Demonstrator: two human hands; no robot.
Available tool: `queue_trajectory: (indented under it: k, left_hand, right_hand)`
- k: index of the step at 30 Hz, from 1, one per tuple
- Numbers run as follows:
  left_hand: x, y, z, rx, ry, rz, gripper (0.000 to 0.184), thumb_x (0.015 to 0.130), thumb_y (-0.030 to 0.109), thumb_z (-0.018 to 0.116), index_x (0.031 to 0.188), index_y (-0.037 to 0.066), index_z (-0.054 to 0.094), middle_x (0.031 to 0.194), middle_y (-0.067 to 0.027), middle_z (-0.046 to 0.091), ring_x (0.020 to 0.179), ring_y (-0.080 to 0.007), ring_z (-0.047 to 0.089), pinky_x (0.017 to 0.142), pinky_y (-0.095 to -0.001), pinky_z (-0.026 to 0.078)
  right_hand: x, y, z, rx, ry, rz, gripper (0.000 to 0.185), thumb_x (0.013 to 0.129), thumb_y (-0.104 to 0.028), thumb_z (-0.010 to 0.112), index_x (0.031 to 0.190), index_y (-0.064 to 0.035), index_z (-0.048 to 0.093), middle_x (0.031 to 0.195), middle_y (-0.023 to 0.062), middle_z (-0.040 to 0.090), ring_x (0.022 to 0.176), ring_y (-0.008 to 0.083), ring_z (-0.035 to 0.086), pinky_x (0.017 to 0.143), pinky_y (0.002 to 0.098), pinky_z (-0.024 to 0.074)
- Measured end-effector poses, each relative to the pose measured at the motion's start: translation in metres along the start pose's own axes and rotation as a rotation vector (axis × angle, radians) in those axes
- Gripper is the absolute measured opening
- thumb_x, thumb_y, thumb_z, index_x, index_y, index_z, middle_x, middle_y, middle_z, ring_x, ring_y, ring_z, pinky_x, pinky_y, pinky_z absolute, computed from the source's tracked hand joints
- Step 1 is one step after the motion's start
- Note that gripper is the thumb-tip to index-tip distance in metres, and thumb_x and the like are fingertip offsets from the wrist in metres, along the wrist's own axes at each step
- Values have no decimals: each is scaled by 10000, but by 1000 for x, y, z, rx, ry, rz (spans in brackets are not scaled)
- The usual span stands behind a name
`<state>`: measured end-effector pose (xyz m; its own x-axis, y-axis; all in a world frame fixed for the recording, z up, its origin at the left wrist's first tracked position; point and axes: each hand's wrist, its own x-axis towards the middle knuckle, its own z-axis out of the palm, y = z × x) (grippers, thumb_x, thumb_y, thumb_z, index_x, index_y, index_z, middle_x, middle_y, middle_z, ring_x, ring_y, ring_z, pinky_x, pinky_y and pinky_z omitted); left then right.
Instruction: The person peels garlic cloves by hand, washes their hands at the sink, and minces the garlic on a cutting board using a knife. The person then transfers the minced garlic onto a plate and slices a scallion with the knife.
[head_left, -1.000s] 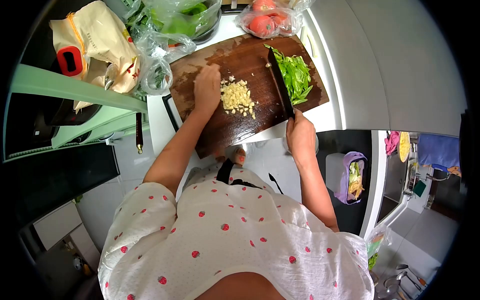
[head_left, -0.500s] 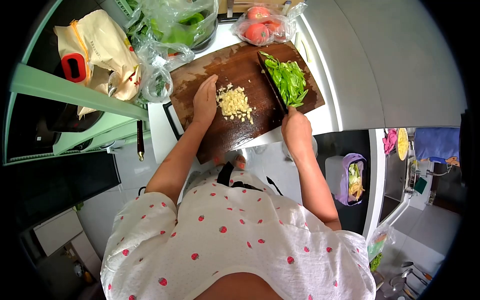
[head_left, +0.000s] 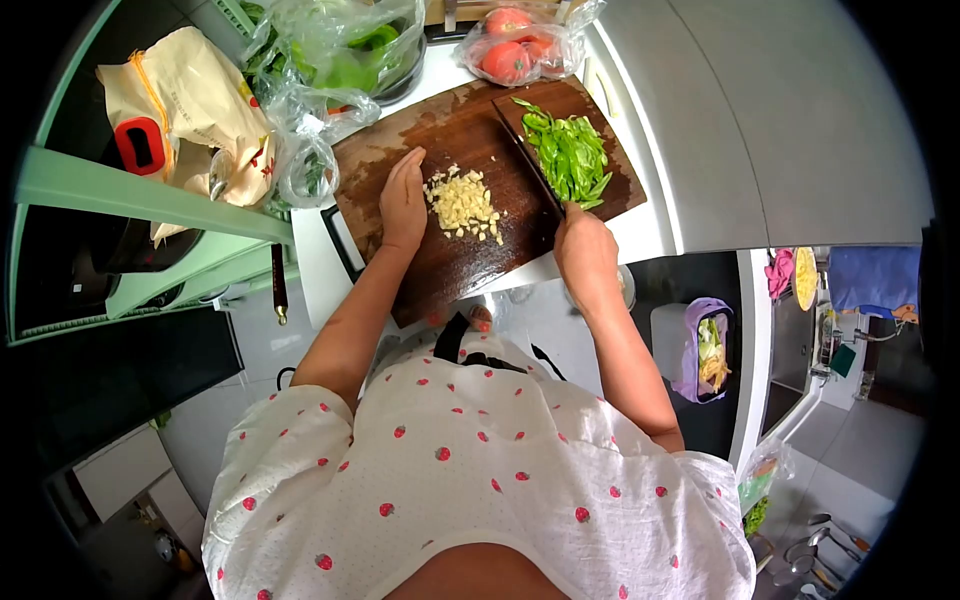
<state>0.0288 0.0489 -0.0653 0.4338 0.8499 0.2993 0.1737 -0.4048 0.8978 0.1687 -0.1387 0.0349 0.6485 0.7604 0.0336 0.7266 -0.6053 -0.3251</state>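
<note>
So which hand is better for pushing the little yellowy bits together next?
Probably the left hand: it seems to hold nothing, and its palm side faces the pale chopped bits right beside it. The right hand is busy holding the knife, next to the green strips.

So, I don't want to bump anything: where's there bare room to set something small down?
The board is nearly bare beyond the garlic, between the left hand and the knife, and at its near edge, which looks wet. It's crowded to the right, with the knife, right hand and green slices; bagged tomatoes sit past the far edge.
</note>
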Motion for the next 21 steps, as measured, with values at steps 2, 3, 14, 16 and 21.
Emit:
queue_trajectory:
  k: [2,3,14,16,21]
  left_hand:
    - [-1,0,-1,-25,21,8,360,965,225,357,1122,-18,571,1176,-153,561,1126,-269,509,983,-329,361]
    - [-2,1,-2,-37,30,11,359,965,220,355,1116,-22,573,1172,-155,563,1126,-271,508,985,-332,359]
    - [-3,-5,-7,-39,93,-55,333,955,203,374,1099,-17,580,1128,-151,583,1088,-281,523,955,-344,376]
    - [-3,12,-1,-115,23,-32,333,953,202,380,1107,-21,572,1126,-155,582,1068,-265,539,940,-329,388]
    - [19,-8,-3,104,171,35,341,946,204,375,1070,-37,583,1110,-186,582,1071,-306,533,952,-349,380]
  right_hand:
    - [-4,1,4,-3,1,10,228,791,-42,496,984,20,599,751,245,602,721,400,592,661,467,469]
    - [-7,3,5,1,18,3,227,791,-43,494,983,19,598,745,243,601,717,401,590,658,469,468]
    - [-13,2,-3,-14,-52,-78,169,790,-33,474,908,23,581,752,235,605,681,386,609,630,460,485]
    - [-15,2,-7,68,-34,-168,173,787,-24,472,916,22,577,748,233,604,678,379,609,618,458,486]
    - [0,0,8,-3,14,-87,215,796,-44,508,988,3,591,778,229,601,716,394,588,653,460,470]
